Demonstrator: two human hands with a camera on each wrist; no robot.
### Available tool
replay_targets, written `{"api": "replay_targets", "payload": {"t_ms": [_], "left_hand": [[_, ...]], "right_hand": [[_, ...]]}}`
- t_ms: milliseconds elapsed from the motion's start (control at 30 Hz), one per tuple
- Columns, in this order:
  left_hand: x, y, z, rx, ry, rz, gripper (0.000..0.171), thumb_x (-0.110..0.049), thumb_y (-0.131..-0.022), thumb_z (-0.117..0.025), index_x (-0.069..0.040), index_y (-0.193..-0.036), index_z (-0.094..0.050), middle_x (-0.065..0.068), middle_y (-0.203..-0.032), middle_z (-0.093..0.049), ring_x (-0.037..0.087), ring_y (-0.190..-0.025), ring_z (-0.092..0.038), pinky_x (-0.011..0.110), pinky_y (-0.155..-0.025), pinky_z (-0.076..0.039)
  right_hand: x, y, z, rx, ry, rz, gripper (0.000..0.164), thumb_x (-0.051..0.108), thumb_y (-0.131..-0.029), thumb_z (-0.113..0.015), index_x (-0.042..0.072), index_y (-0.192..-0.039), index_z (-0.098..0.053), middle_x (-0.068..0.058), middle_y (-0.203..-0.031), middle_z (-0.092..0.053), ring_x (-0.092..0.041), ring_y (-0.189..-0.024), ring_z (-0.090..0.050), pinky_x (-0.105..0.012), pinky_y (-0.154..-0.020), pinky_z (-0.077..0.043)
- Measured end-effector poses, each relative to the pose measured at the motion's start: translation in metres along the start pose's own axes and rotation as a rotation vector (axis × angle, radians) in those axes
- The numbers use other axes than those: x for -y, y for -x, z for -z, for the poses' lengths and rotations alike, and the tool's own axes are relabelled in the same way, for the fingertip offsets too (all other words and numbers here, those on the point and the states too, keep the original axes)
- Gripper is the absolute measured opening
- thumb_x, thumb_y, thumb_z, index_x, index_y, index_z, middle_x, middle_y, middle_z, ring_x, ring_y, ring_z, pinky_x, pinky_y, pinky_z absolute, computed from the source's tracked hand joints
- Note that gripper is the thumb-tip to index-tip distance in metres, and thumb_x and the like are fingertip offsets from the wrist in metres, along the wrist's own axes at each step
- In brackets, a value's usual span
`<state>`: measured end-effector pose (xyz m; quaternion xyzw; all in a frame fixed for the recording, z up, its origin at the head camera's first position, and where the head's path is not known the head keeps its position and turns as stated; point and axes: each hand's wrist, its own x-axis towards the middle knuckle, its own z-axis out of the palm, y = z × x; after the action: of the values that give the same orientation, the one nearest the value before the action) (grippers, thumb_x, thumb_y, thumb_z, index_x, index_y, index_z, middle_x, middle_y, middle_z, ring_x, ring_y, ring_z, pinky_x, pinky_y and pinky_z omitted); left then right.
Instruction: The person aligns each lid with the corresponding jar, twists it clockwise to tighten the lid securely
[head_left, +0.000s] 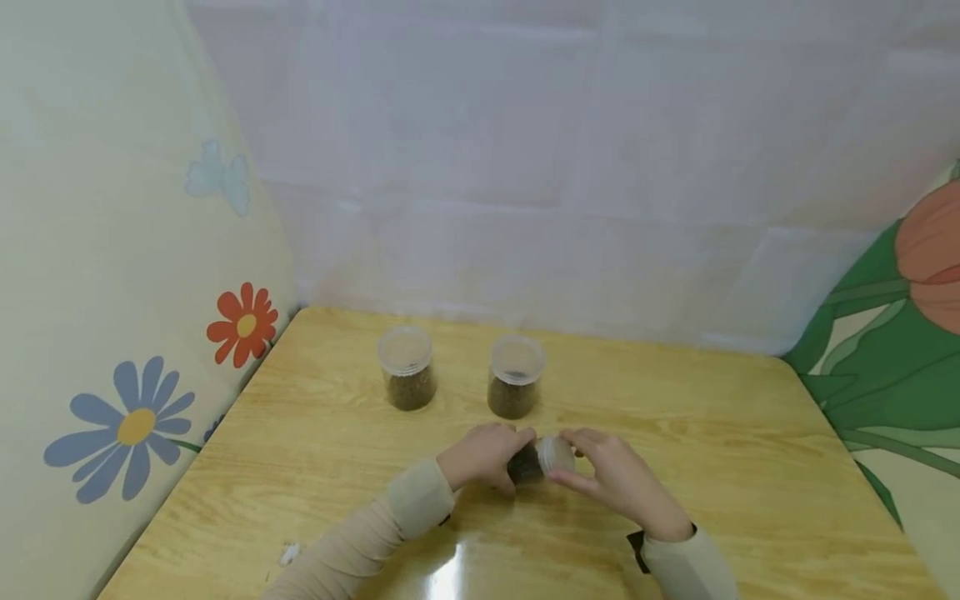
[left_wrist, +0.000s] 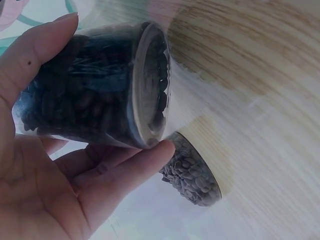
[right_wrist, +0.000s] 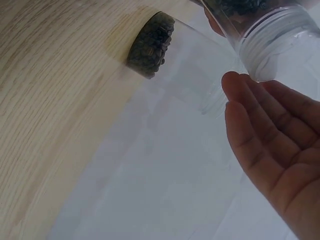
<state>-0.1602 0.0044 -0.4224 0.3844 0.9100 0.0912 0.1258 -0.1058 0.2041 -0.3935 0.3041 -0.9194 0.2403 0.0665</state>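
Note:
A clear plastic jar of dark seeds (head_left: 525, 464) lies tilted on its side between my hands, close over the table. My left hand (head_left: 480, 454) grips its body, the thumb on one side and the fingers on the other in the left wrist view. At the other end, my right hand (head_left: 618, 475) holds the clear ridged lid (head_left: 557, 455) between thumb and fingers. In the right wrist view, the fingertips (right_wrist: 234, 82) are right at the lid's rim and the thumb is out of sight.
Two clear lidded jars stand farther back, a left one (head_left: 411, 387) and a right one (head_left: 513, 396), each partly filled with dark seeds. A small white scrap (head_left: 289, 552) lies at the table's front left. White cloth (head_left: 525, 167) hangs behind the wooden table (head_left: 750, 450).

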Motion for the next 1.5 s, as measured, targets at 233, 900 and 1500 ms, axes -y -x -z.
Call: {"api": "replay_targets", "payload": {"t_ms": [233,900,1500], "left_hand": [[0.002,0.004,-0.007,-0.001,0.018,0.016,0.061,-0.031,-0.057,-0.086,-0.018,-0.105,-0.051,-0.004,-0.086,-0.057,0.009,-0.076,-0.054,0.023,-0.065,-0.045],[-0.001,0.009,-0.017,0.002,0.064,-0.023,0.058,-0.029,-0.058,-0.086,-0.018,-0.105,-0.053,-0.008,-0.086,-0.058,0.004,-0.074,-0.052,0.02,-0.067,-0.044],[0.002,0.003,-0.007,-0.052,0.024,-0.029,0.064,-0.031,-0.058,-0.086,-0.015,-0.11,-0.053,-0.005,-0.085,-0.058,0.006,-0.073,-0.053,0.02,-0.064,-0.045]], "right_hand": [[-0.003,0.003,-0.006,0.026,-0.011,0.092,0.061,0.027,-0.072,-0.076,-0.002,-0.121,-0.054,-0.018,-0.115,-0.058,-0.031,-0.1,-0.058,-0.04,-0.078,-0.05],[-0.002,0.011,-0.011,0.033,-0.026,0.095,0.057,0.021,-0.071,-0.077,-0.001,-0.12,-0.056,-0.02,-0.113,-0.058,-0.031,-0.096,-0.06,-0.041,-0.075,-0.051],[0.002,0.002,-0.004,0.022,-0.019,0.034,0.052,0.021,-0.077,-0.072,-0.005,-0.118,-0.055,-0.012,-0.104,-0.062,-0.016,-0.082,-0.061,-0.028,-0.066,-0.051]]}}
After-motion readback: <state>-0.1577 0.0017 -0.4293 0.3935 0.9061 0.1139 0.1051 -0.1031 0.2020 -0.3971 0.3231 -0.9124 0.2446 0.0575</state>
